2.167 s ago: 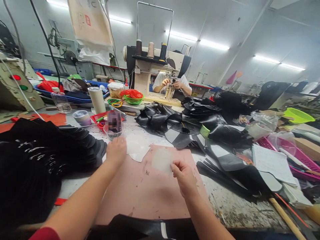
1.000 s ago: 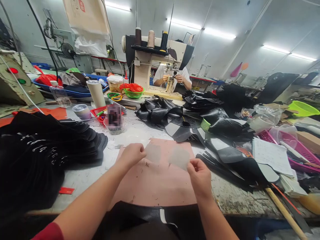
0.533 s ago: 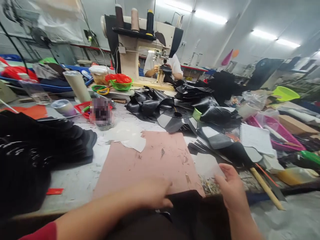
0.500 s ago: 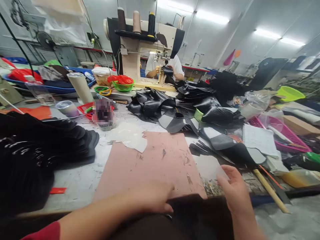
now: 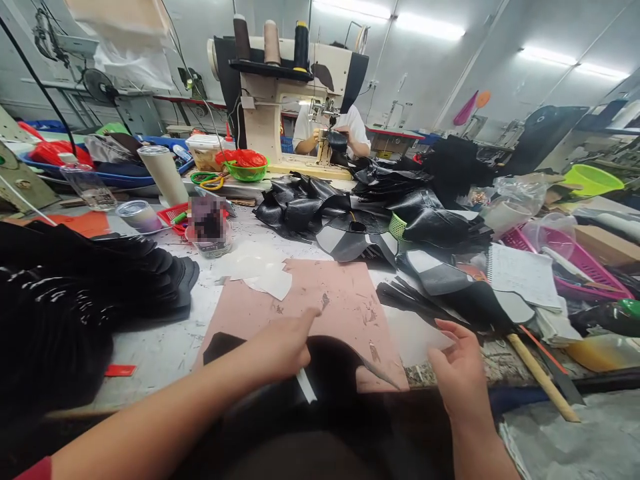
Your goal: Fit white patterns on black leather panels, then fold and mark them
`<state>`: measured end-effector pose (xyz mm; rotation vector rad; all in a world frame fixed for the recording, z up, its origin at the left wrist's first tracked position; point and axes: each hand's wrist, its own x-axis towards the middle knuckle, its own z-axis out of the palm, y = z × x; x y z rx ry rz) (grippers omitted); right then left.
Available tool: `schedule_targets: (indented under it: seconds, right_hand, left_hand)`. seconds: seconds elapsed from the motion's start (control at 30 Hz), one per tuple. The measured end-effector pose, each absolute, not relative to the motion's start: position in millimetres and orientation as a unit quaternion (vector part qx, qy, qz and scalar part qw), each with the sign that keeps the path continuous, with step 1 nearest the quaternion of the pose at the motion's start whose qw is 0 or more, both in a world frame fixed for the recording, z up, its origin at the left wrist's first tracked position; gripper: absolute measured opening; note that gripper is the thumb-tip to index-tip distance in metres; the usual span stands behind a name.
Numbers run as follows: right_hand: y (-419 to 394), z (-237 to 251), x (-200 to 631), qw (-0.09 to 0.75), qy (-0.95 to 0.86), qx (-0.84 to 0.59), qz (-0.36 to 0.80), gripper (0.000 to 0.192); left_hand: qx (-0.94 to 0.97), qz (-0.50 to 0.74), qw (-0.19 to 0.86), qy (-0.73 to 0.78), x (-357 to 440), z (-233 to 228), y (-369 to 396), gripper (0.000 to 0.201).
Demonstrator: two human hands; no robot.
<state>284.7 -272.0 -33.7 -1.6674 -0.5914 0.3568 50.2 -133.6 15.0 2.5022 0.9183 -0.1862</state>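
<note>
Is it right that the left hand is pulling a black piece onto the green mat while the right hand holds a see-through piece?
Not quite: the mat is pink, not green, as the head view shows. The left hand does rest on the black piece, and the right hand holds the see-through piece.

Across my bench, a heap of black leather pieces [image 5: 370,217] lies beyond the mat, and a thick stack of black cut parts [image 5: 85,293] sits at my left. A tall tumbler [image 5: 163,175] stands near a small red basket [image 5: 176,217] and a clear plastic bottle [image 5: 89,188]. A green bowl [image 5: 245,171] sits before the sewing machine [image 5: 285,87], where another person [image 5: 330,130] works. A pink tray [image 5: 590,270] lies far right, a notebook [image 5: 523,275] beside it.
</note>
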Motion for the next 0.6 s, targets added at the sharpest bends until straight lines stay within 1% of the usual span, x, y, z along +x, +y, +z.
schedule_targets:
  seconds: [0.1,0.2,0.27,0.3,0.33,0.43,0.5,0.6]
  right_hand:
    - [-274.1,-31.8,283.3,0.598,-0.281,-0.737,0.141,0.045]
    - [-276.5,-30.8,286.2,0.594,-0.287,-0.744,0.107,0.034]
    - [-274.7,-29.3,287.1,0.595,-0.292,-0.739,0.121,0.025]
    - [-272.2,-28.2,286.2,0.603,-0.290,-0.729,0.148,0.023]
    - [-268.7,-26.9,284.3,0.615,-0.283,-0.712,0.185,0.021]
    - [-254.7,-24.0,272.9,0.655,-0.240,-0.643,0.316,0.025]
    - [-245.3,-25.2,263.8,0.667,-0.209,-0.602,0.385,0.028]
    - [-234.4,-32.8,253.0,0.675,-0.183,-0.557,0.448,0.034]
  left_hand:
    - [0.922,-0.091,0.179,0.332,51.4,-2.5,-120.6,0.064]
    - [0.947,-0.062,0.132,0.285,54.6,-7.9,-118.1,0.059]
    - [0.958,-0.028,0.130,0.254,60.4,-4.3,-119.0,0.051]
    - [0.953,-0.009,0.163,0.254,64.7,-2.0,-119.1,0.045]
    - [0.939,0.007,0.218,0.266,69.8,-0.2,-118.8,0.037]
    - [0.866,0.029,0.386,0.316,87.4,-1.0,-114.0,0.018]
    - [0.836,0.032,0.435,0.332,97.6,-6.3,-108.9,0.014]
    - [0.814,0.046,0.466,0.343,104.8,-14.5,-104.4,0.010]
